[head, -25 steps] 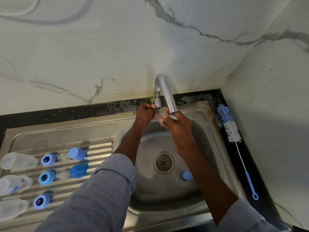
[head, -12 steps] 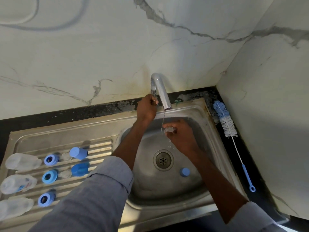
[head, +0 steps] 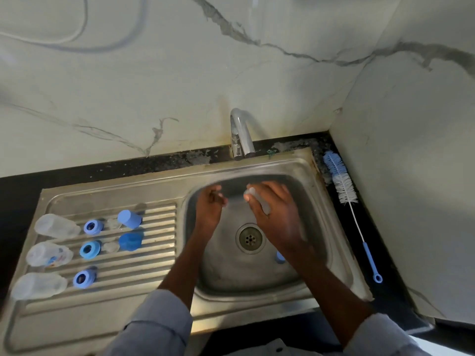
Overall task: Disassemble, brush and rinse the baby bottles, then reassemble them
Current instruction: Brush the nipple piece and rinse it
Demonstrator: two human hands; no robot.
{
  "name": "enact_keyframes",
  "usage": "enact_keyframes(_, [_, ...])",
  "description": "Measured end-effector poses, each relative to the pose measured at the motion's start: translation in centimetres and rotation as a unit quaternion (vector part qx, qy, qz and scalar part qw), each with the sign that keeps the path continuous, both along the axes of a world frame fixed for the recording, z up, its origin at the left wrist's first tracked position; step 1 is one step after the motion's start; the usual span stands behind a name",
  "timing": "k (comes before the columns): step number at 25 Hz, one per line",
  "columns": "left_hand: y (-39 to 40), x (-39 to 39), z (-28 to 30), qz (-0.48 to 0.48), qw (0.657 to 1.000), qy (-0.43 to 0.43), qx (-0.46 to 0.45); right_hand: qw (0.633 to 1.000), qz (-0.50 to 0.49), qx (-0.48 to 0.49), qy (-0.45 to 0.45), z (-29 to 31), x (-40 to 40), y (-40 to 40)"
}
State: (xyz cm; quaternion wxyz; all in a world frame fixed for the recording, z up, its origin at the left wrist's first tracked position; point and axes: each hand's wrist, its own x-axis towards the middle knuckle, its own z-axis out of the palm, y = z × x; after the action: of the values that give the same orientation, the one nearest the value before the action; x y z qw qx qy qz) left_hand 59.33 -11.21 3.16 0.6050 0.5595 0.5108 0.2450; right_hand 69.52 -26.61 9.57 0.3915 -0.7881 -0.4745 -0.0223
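My right hand (head: 276,217) hangs over the sink basin (head: 231,276) and grips a small clear teat (head: 257,199) between thumb and fingers. Beside it, my left hand (head: 209,204) is blurred, its fingers loosely curled with nothing seen in them. A blue cap (head: 279,256) lies in the basin, half hidden by my right forearm. On the ribbed drainboard (head: 159,253) lie three clear bottles (head: 56,226), three blue rings (head: 90,250), two clear teats (head: 110,246) and two blue caps (head: 129,219).
The chrome tap (head: 241,134) stands behind the basin, and no water stream shows under it. A blue-and-white bottle brush (head: 343,186) lies on the dark counter to the right, close to the side wall. The drain (head: 249,238) sits mid-basin.
My left hand has come off the tap handle and dropped down over the basin. The thin water stream seen half a second ago is gone. My right hand still holds the teat.
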Motion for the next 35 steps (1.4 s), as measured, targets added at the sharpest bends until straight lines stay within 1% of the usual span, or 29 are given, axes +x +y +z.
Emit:
enact_keyframes(1, [-0.9,-1.4,-0.5,-0.003,0.999,0.033,0.021,0.997,-0.003,-0.065,0.039,-0.8,-0.7,-0.4])
enact_keyframes(2, [-1.8,-2.9,-0.9,-0.015,0.997,0.066,0.049,0.992,-0.006,-0.109,0.069,-1.7,-1.4,-0.8])
enact_keyframes(3, [-2.8,-4.3,-1.1,-0.028,0.992,0.096,0.078,0.991,0.003,-0.112,0.077,-2.2,-1.9,-1.2])
enact_keyframes(6, [-5.1,-8.1,-0.8,-0.017,0.976,0.154,0.151,0.997,0.063,-0.028,0.019,-3.1,-3.6,-1.4])
enact_keyframes(7, [-5.8,-9.1,-0.4,-0.007,0.972,0.164,0.170,0.997,0.071,-0.026,0.019,-3.3,-4.0,-1.5])
enact_keyframes(10, [-7.1,-12.3,0.1,0.000,0.962,0.181,0.205,0.987,0.065,-0.097,0.110,-4.1,-5.0,-1.7])
enact_keyframes(11, [-7.3,-13.4,0.2,0.005,0.960,0.182,0.211,0.987,0.064,-0.087,0.116,-4.3,-5.4,-1.9])
enact_keyframes(13, [-7.3,-15.7,0.5,0.019,0.959,0.183,0.214,0.993,0.080,-0.028,0.081,-4.6,-6.3,-2.4])
enact_keyframes(14, [-7.0,-17.0,0.7,0.026,0.959,0.185,0.214,0.992,0.085,-0.023,0.085,-4.8,-6.8,-2.2])
enact_keyframes(16, [-6.4,-19.8,0.6,0.028,0.957,0.190,0.217,0.983,0.045,-0.078,0.157,-5.2,-8.2,-1.4])
enact_keyframes(17, [-6.1,-21.3,0.5,0.027,0.953,0.195,0.228,0.978,0.018,-0.101,0.179,-5.5,-9.1,-0.8])
enact_keyframes(19, [-5.1,-24.6,0.4,0.019,0.944,0.207,0.257,0.981,0.004,-0.088,0.174,-5.9,-11.2,0.4])
enact_keyframes(20, [-4.6,-26.5,0.2,0.013,0.939,0.216,0.268,0.979,0.015,-0.092,0.180,-5.9,-12.5,0.9])
enact_keyframes(22, [-3.9,-30.4,-0.5,-0.026,0.924,0.244,0.293,0.966,0.043,-0.140,0.213,-6.0,-15.7,1.9])
enact_keyframes(23, [-3.7,-32.3,-0.7,-0.048,0.915,0.259,0.307,0.962,0.067,-0.141,0.222,-6.2,-17.6,2.6])
enact_keyframes(25, [-2.7,-36.2,-1.1,-0.053,0.904,0.280,0.317,0.954,0.120,-0.119,0.249,-6.5,-22.6,4.8])
enact_keyframes(26, [-2.3,-37.6,-1.1,-0.052,0.900,0.291,0.321,0.948,0.131,-0.111,0.268,-6.4,-24.9,5.9])
enact_keyframes(29, [-1.4,-40.8,-1.5,-0.066,0.886,0.318,0.332,0.949,0.120,-0.098,0.274,-6.3,-30.9,9.4])
enact_keyframes(31, [-1.0,-41.7,-1.7,-0.062,0.889,0.315,0.326,0.950,0.097,-0.098,0.279,-6.6,-33.4,11.3])
enact_keyframes(35, [-0.3,-42.7,-1.9,-0.035,0.915,0.283,0.284,0.954,0.056,-0.145,0.254,-7.5,-35.7,13.8])
